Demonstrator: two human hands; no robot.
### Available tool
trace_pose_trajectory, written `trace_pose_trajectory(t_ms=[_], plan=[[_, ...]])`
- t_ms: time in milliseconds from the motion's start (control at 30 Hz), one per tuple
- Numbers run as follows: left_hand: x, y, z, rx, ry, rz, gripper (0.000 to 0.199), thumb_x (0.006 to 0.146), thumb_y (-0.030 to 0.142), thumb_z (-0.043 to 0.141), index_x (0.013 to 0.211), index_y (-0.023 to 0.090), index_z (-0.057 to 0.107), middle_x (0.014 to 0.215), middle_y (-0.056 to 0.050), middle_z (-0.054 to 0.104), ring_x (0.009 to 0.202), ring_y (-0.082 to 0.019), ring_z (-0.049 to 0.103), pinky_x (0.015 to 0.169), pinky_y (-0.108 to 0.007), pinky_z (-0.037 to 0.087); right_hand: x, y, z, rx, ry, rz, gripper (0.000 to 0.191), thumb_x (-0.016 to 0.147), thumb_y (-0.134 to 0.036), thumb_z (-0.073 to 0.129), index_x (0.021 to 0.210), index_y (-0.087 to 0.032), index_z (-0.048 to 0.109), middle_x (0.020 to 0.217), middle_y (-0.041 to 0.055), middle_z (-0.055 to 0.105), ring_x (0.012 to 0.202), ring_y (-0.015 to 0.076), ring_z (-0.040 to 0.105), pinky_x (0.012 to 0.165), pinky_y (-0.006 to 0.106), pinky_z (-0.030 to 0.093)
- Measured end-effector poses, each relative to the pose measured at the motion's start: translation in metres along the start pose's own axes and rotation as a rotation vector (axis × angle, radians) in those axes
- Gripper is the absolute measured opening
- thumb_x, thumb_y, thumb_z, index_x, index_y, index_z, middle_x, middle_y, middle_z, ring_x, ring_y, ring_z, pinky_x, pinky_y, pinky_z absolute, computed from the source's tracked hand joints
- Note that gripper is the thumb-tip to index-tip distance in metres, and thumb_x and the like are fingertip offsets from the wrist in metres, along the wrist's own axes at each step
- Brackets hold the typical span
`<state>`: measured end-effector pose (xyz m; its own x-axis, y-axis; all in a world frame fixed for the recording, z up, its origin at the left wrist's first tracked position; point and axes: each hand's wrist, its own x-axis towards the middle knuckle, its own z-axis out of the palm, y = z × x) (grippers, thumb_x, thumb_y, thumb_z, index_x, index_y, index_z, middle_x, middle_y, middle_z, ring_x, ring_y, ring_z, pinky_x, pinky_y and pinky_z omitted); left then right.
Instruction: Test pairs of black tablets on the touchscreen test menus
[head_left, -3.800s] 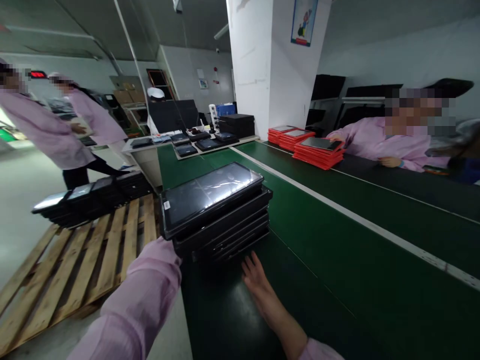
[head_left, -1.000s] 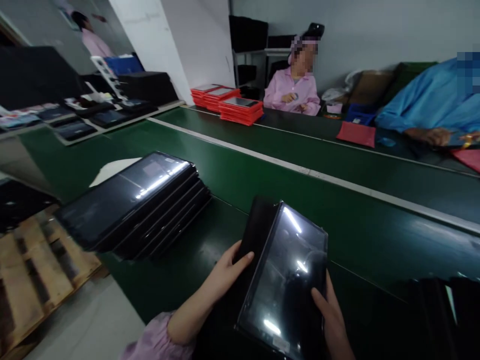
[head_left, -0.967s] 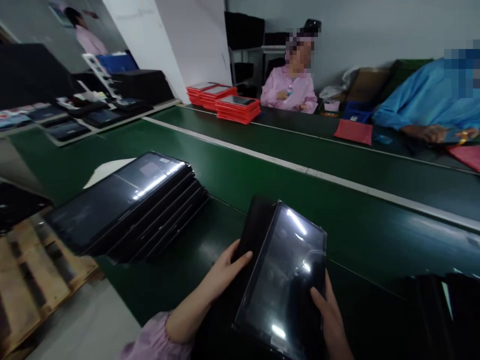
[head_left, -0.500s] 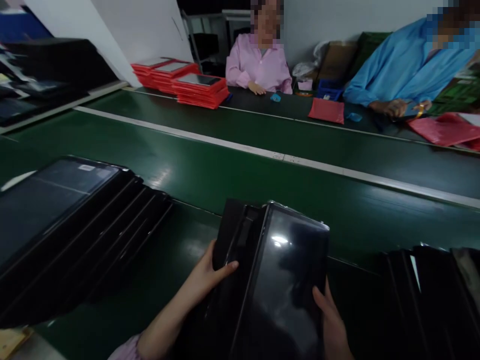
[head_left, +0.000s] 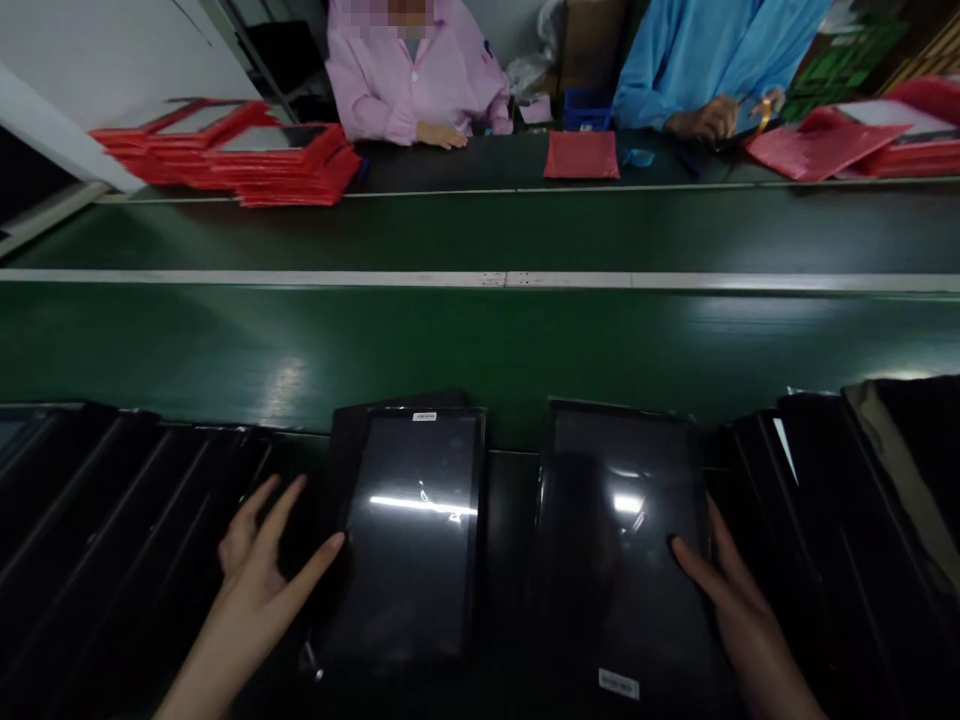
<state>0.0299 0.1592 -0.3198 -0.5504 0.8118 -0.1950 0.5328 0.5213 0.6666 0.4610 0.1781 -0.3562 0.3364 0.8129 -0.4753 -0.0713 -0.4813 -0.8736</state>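
A glossy black screen panel point(head_left: 420, 550) with a small white label at its top edge lies on a black base in front of me. My left hand point(head_left: 262, 575) is beside its left edge, fingers spread, the thumb tip close to or touching that edge. To the right, my right hand point(head_left: 739, 590) grips another black screen panel point(head_left: 622, 540) by its right edge, thumb on the face and fingers behind. This one has a white label near its bottom and what looks like clear film around it. A dark gap separates the two panels.
Dark overlapping panels point(head_left: 112, 520) fan out at the left, and more dark panels point(head_left: 810, 520) stand at the right. Beyond the green conveyor point(head_left: 450, 335) and its pale rail point(head_left: 360, 278), two people sit near red packets point(head_left: 292, 165) and a red pouch point(head_left: 581, 155).
The panels, close together before, are now apart, the right one moved rightward. My left hand has let go and opened, shifting left. My view has turned right and levelled.
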Motion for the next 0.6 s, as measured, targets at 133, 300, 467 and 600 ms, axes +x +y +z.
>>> trace_pose_trajectory(t_ms=[133,300,467,600], plan=[[0.010,0.041,0.022,0.142,-0.076,0.284,0.063,0.088,0.066,0.062,0.142,0.034,0.064,0.168,-0.009,0.049,0.156,-0.042,0.044,0.124,-0.061,0.043,0.000,-0.007,-0.009,-0.273,0.062,-0.205,0.087,0.079,-0.074,0.081,0.154,-0.034,0.061,0.160,0.0063,0.059,0.150,0.0398,0.052,0.116,0.051,0.053],[0.033,0.114,0.092,0.425,-0.252,0.603,0.086,0.083,0.060,0.066,0.157,0.018,0.052,0.174,-0.023,0.038,0.165,-0.049,0.021,0.129,-0.072,0.022,0.005,-0.011,0.009,-0.480,0.113,-0.630,0.086,0.092,-0.066,0.070,0.165,-0.029,0.043,0.162,0.0143,0.053,0.150,0.0394,0.050,0.118,0.063,0.048],[0.051,0.129,0.110,0.586,-0.273,0.690,0.077,0.080,0.051,0.069,0.150,0.020,0.060,0.167,-0.022,0.049,0.159,-0.051,0.035,0.126,-0.072,0.026,0.005,0.000,0.012,-0.330,0.053,-0.438,0.087,0.093,-0.066,0.068,0.168,-0.034,0.037,0.162,0.0124,0.055,0.144,0.0369,0.058,0.113,0.058,0.055],[0.058,0.129,0.106,0.485,-0.236,0.664,0.046,0.081,0.047,0.065,0.121,0.026,0.072,0.153,-0.016,0.062,0.148,-0.046,0.048,0.123,-0.068,0.034,0.006,0.001,0.008,-0.304,0.004,-0.446,0.082,0.094,-0.058,0.069,0.166,-0.031,0.041,0.165,0.0134,0.053,0.147,0.0356,0.057,0.111,0.056,0.057]])
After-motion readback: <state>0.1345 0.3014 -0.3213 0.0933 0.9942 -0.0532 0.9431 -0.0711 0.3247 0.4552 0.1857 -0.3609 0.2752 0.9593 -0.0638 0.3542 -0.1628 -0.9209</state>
